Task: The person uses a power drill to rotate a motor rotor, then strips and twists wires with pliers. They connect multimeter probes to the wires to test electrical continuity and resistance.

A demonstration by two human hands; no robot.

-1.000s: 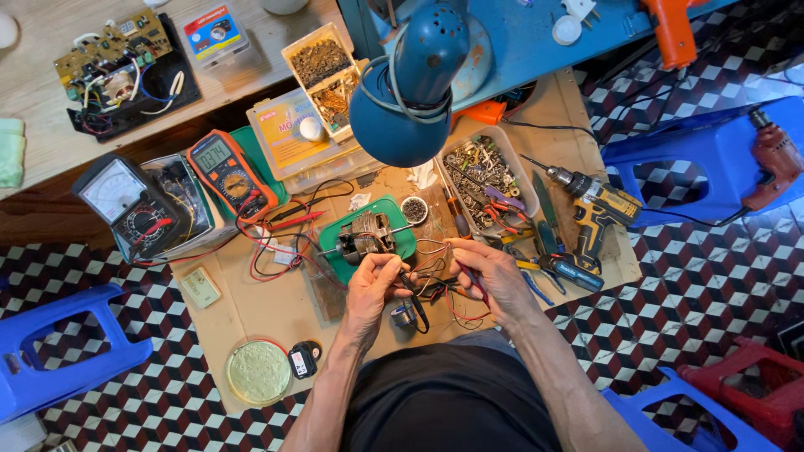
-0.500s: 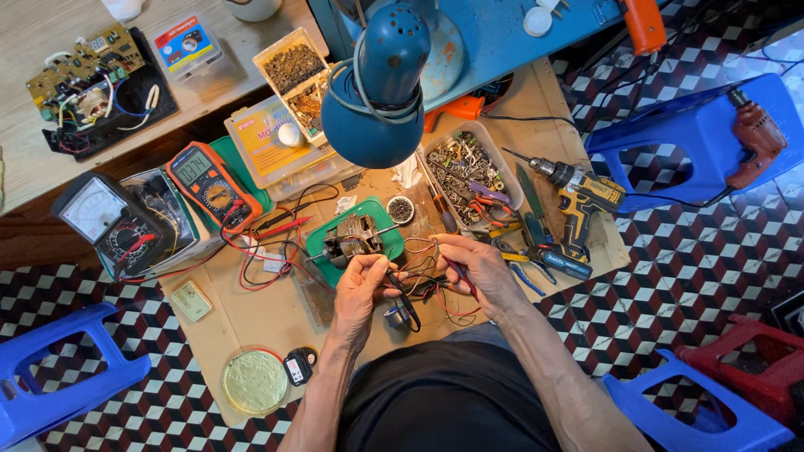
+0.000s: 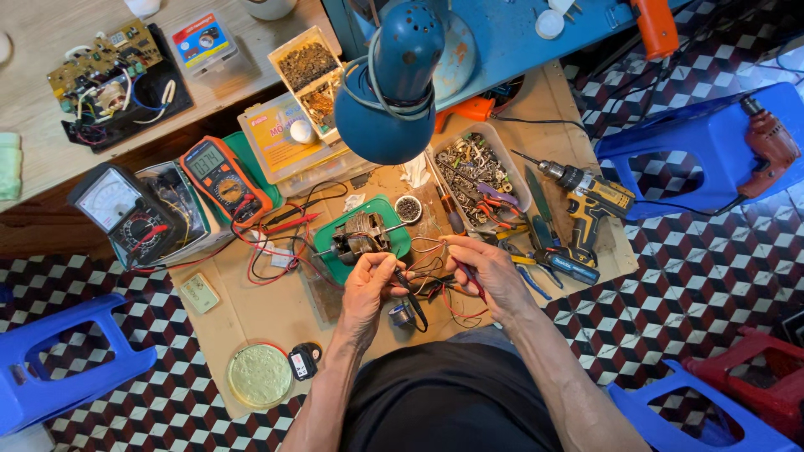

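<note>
The left hand (image 3: 368, 280) has its fingers clamped on a black probe (image 3: 409, 297), just below the small motor (image 3: 362, 236), which sits on a green tray (image 3: 394, 243) on the cardboard surface (image 3: 251, 310). The right hand (image 3: 490, 268), right of the motor, has fingers closed on a red probe (image 3: 469, 278) among loose wires (image 3: 431, 272). An orange multimeter (image 3: 224, 177) lies upper left of the motor, a cordless drill (image 3: 586, 201) to its right.

Cardboard (image 3: 251, 310) under everything, matt brown and a bit scuffed. The motor (image 3: 362, 236) is dull grey metal with coppery windings, sitting on a smooth green plastic lid (image 3: 400, 244). Lamp (image 3: 394, 84) is glossy blue painted metal. Meter (image 3: 224, 180) has an orange rubbery-looking shell. Stools (image 3: 59, 351) are shiny blue plastic, floor (image 3: 687, 310) is smooth patterned tile.
</note>
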